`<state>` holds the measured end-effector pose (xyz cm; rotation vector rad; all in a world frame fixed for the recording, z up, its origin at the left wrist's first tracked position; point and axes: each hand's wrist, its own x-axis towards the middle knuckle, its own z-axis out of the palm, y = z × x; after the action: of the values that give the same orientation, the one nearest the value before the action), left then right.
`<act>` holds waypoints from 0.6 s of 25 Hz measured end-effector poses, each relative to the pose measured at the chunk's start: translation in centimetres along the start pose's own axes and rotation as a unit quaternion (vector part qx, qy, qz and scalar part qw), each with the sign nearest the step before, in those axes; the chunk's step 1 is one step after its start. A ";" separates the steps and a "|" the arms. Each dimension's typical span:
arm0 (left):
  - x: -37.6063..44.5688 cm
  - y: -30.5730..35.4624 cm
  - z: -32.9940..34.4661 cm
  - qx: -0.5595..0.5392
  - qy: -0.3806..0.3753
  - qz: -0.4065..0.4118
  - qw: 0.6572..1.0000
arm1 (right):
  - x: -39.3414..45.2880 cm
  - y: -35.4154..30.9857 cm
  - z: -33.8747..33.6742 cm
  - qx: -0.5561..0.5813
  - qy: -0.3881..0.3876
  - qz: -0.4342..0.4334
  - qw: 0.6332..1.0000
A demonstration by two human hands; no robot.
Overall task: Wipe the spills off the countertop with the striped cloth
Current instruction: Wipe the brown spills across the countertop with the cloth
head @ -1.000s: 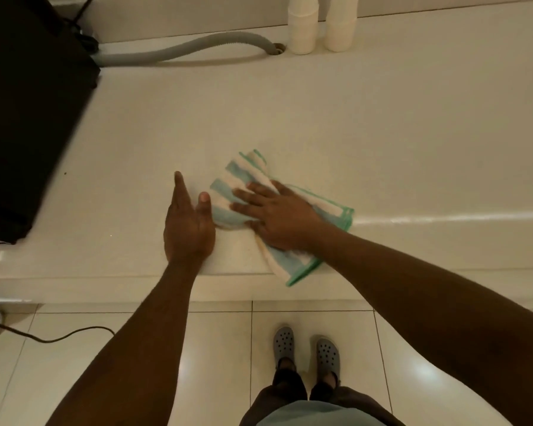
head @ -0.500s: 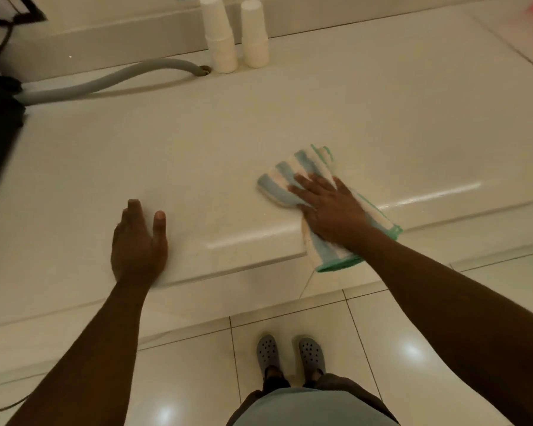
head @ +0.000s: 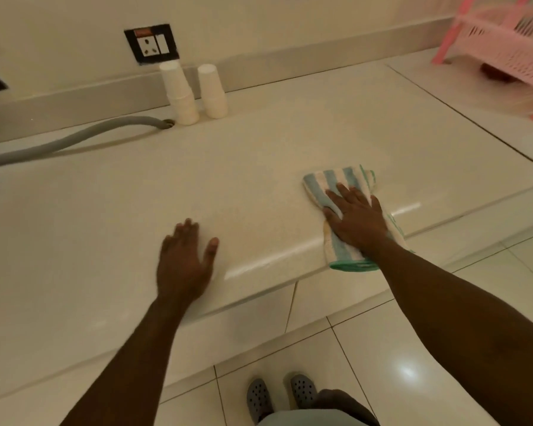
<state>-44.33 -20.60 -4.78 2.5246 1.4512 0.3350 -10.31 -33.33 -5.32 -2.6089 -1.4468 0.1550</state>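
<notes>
Wiping well here means firm, even palm pressure and overlapping strokes, since any spills are hard to make out on the glossy cream stone countertop (head: 259,167). The right hand (head: 356,218) lies flat, fingers spread, pressing the folded blue-and-white striped cloth (head: 336,179) at the front edge. The left hand (head: 183,262) rests open and empty, bracing nearby.

The striped cloth (head: 340,192) was spread on the countertop (head: 105,210) near its front edge, under the right hand (head: 356,221). The left hand (head: 183,265) was laid flat to its left, apart. Two cup stacks (head: 197,93) were set far behind, a hose (head: 65,141) to their left.
</notes>
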 end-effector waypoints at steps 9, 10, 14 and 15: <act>5.5 14.8 4.8 -0.052 -0.083 0.180 0.979 | 2.6 2.3 0.0 0.019 0.003 0.033 0.999; 6.1 16.4 5.2 -0.073 -0.085 0.174 0.978 | 3.1 2.7 -0.1 0.020 0.005 0.030 0.999; 8.4 22.1 6.4 -0.163 -0.082 0.094 0.979 | 5.0 4.2 0.0 0.031 0.017 0.015 0.999; 9.1 23.2 6.4 -0.186 -0.081 0.059 0.978 | 5.5 4.5 -0.1 0.034 0.018 0.006 0.999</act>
<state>-18.95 -24.59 -3.31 2.2786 1.0673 0.3720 -3.68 -31.00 -6.17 -2.5530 -1.3894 0.1549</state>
